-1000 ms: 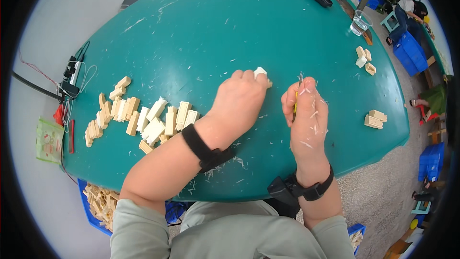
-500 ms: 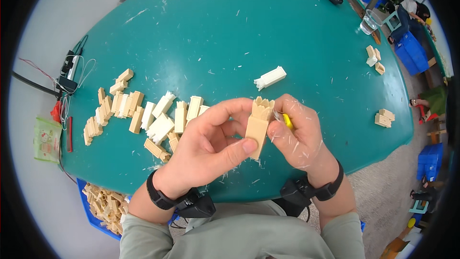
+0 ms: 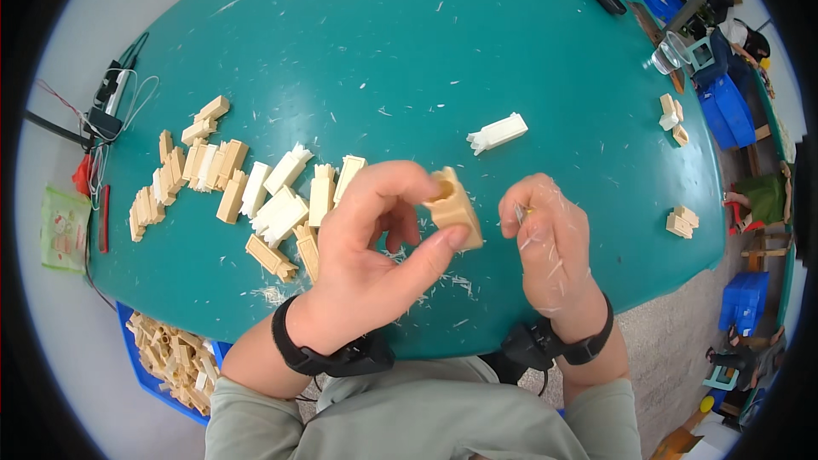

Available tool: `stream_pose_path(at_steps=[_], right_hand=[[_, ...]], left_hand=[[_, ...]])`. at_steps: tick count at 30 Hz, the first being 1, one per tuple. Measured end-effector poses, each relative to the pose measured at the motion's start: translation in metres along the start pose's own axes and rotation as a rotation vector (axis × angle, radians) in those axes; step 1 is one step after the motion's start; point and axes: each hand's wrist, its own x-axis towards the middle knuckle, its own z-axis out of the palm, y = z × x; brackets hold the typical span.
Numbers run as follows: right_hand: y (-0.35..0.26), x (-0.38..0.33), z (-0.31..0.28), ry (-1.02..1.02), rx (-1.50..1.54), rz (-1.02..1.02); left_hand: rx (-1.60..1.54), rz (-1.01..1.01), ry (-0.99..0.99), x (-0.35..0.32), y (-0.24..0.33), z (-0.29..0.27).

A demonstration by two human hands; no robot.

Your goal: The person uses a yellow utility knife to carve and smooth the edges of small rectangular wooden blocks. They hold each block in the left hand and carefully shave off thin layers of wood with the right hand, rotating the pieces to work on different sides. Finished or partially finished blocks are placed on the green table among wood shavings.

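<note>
Between the thumb and fingers of my left hand (image 3: 358, 247) is a tan hollow plastic piece (image 3: 457, 215), tilted so that the dark opening in its end shows. My right hand (image 3: 554, 243), speckled with pale shavings, is closed around a small trimming knife (image 3: 521, 214). Only a bit of its tip shows; the yellow handle is mostly hidden. A gap separates knife and piece. Beyond my hands lies a single cream piece (image 3: 498, 133) with a jagged end. Left of my left hand, several cream and tan pieces (image 3: 281, 215) lie in a loose group.
Pale shavings (image 3: 273, 294) litter the green table (image 3: 409, 51). More tan pieces (image 3: 204, 162) lie at left; small groups (image 3: 682, 221) sit at the right edge, near a clear cup (image 3: 669, 53). A blue bin (image 3: 141, 370) full of pieces stands lower left. A power strip (image 3: 111, 94) lies at left.
The tan piece has been turned, from upright with its jagged end up to tilted with an opening showing. My right hand has drawn away from it to the right with the knife.
</note>
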Motion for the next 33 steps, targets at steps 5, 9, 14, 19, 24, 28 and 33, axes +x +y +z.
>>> stream_pose_path(at_steps=[5,9,14,19,24,28,33], right_hand=[[-0.006,-0.002,0.007,-0.034,-0.07,-0.003],[-0.004,-0.002,0.013,-0.013,-0.116,-0.029],[-0.004,-0.002,0.013,-0.02,-0.144,-0.071],[0.0,-0.003,0.014,-0.009,-0.168,-0.091],[0.001,-0.003,0.015,-0.009,-0.186,-0.106],[0.001,-0.003,0.016,-0.013,-0.176,-0.103],[0.004,-0.004,0.017,-0.007,-0.196,-0.115]], left_hand=[[-0.136,0.08,0.202,0.004,-0.005,0.011],[0.045,0.125,0.178,0.003,-0.006,0.009],[0.306,0.319,0.171,0.002,-0.008,0.008],[0.416,0.374,0.154,0.003,-0.005,0.009],[0.518,0.414,0.034,0.002,-0.005,0.002],[0.526,0.438,0.044,0.001,-0.007,0.002],[0.533,0.439,0.064,0.001,-0.005,0.004]])
